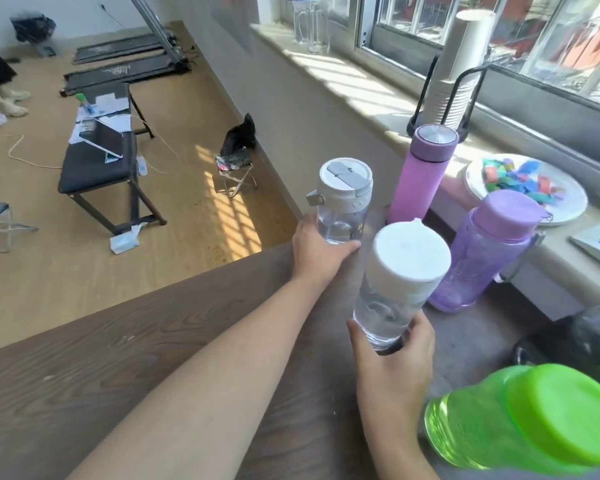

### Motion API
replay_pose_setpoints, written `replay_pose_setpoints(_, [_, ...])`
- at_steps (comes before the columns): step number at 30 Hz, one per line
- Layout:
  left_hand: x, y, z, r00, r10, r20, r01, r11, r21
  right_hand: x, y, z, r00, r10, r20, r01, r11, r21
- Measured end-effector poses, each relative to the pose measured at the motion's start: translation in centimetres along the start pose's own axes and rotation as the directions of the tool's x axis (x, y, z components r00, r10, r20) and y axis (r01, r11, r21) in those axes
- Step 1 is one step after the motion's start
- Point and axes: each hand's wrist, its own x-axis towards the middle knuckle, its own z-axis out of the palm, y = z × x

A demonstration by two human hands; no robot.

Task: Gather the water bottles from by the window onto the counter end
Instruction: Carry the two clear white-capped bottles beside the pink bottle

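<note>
My left hand [317, 249] grips the base of a clear bottle with a white flip lid [343, 199], standing at the far end of the dark wooden counter [118, 358]. A second clear bottle with a white cap [399, 282] is in my right hand [392, 362], held low and just above the counter. Behind them stand a pink-purple flask [420, 174] and a translucent purple bottle [489, 251]. A green bottle [520, 420] lies close to the camera at the lower right.
On the window sill [343, 74] are a stack of white paper cups in a black holder [454, 71], a white plate of coloured scraps [523, 185] and clear jugs [312, 26]. A dark round object [575, 337] sits at the right. Below lies the floor with a black bench [97, 157].
</note>
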Motion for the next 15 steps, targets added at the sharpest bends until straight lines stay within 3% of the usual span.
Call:
replay_pose_setpoints(7, [-2.2,-1.7,-2.4,0.998,-0.018,-0.054,0.014,0.997,-0.075,-0.1,-0.7,0.1,0.998,0.060,-0.018,-0.060,0.998,0.035])
replay_pose_setpoints(15, [-9.9,-6.4,-16.8,0.982,-0.113,-0.153,0.091,0.985,-0.144,-5.8,-4.9,2.5,0.961,0.079,0.267,-0.105,0.991,0.086])
